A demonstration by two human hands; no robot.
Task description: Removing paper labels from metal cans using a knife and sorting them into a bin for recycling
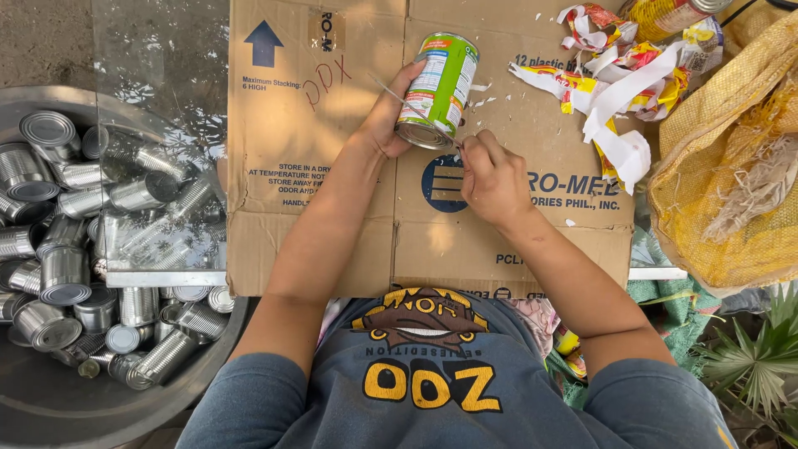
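Left hand (389,116) around labelled can (438,87), right hand (490,179) pinching at its base.

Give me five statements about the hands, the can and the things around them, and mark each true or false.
1. The left hand grips a green-labelled metal can. True.
2. The right hand rests flat on the shiny bare cans in the round metal basin. False: it is at the labelled can's lower rim, over the flattened brown cardboard box.
3. The basin sits on the person's left. True.
4. The torn paper labels lie inside the basin. False: they lie on the cardboard's far right corner.
5. The held can is already stripped bare. False: its label is still on.
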